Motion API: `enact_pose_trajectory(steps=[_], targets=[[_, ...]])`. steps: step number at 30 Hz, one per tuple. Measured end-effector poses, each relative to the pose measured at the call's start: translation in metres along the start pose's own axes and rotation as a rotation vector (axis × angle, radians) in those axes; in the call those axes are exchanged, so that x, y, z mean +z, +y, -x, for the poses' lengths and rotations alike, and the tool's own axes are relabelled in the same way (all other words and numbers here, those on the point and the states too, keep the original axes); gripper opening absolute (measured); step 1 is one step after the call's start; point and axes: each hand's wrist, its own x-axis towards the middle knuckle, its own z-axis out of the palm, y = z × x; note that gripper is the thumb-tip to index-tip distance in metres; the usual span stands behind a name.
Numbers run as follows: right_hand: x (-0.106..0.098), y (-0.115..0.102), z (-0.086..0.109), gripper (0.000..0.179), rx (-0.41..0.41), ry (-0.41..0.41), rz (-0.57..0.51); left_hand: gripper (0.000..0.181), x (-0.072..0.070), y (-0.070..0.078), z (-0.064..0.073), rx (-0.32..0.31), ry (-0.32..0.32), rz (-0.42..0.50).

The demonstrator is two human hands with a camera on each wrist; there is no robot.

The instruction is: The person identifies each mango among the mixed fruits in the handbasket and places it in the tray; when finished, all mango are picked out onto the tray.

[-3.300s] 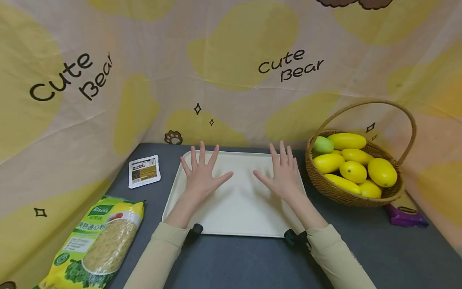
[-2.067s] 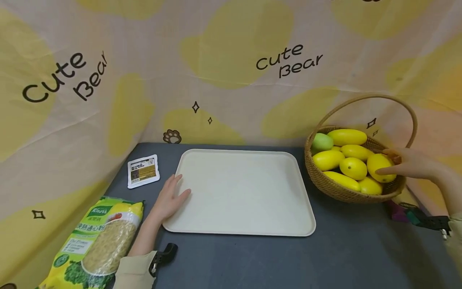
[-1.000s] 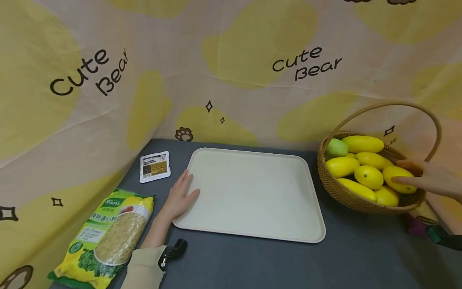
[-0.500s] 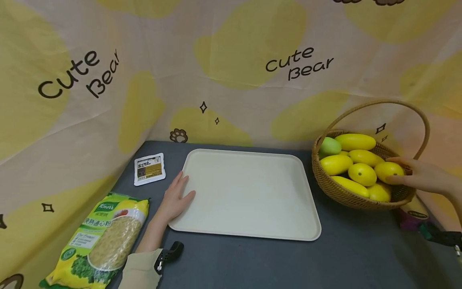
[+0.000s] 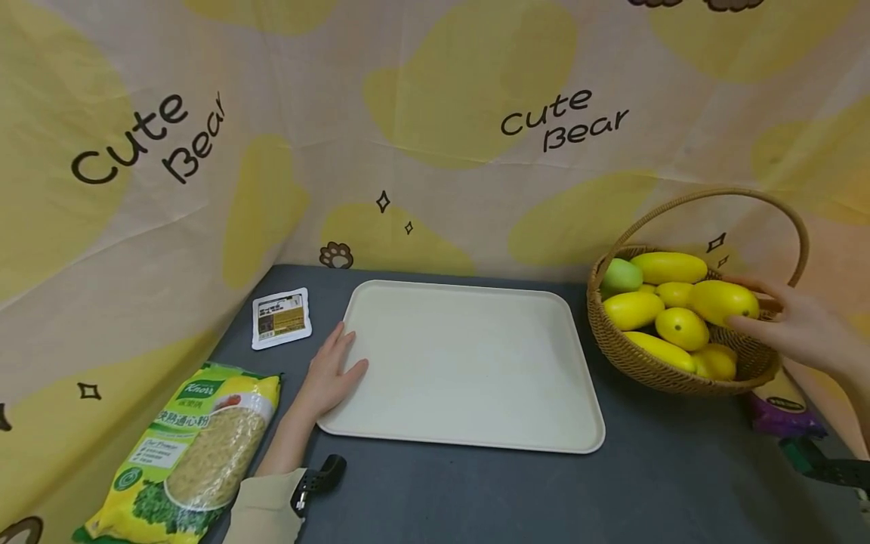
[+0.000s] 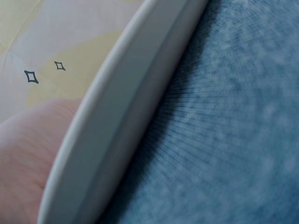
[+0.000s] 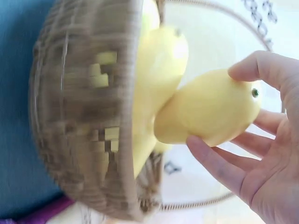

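Observation:
My left hand (image 5: pixel 333 381) lies over the left edge of the white tray (image 5: pixel 469 370), fingers straight and thumb spread. In the left wrist view the tray's raised rim (image 6: pixel 110 112) partly covers that hand. At the right, my right hand (image 5: pixel 805 325) holds a yellow mango (image 5: pixel 723 302) between thumb and fingers, over the right side of the wicker basket (image 5: pixel 628 363). The right wrist view shows the mango's dark stem end (image 7: pixel 255 92) toward the palm, with the thumb on one side and fingertips on the other. Several other yellow mangoes (image 5: pixel 682 329) lie in the basket.
A green round fruit (image 5: pixel 621 276) sits at the basket's back left, and the basket's tall handle (image 5: pixel 720 193) arches overhead. A purple packet (image 5: pixel 785 408) lies beside the basket. Left of the tray are a Knorr pasta bag (image 5: pixel 190 453) and a small white sachet (image 5: pixel 282 318).
Both hands were spread over the tray; the left moved to its left edge, the right to the basket. The gripped mango has since risen and shifted slightly among the others.

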Motion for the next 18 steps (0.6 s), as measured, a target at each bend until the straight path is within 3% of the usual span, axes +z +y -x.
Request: enact_pose_trajectory(steps=[10, 18], targets=[[0.030, -0.051, 0.010, 0.067, -0.065, 0.228, -0.140, 0.061, -0.001, 0.000, 0.003, 0.000, 0.007, 0.009], [0.066, -0.094, 0.004, 0.068, -0.218, 0.207, -0.258, 0.060, 0.000, -0.001, 0.002, 0.012, 0.015, 0.015]])
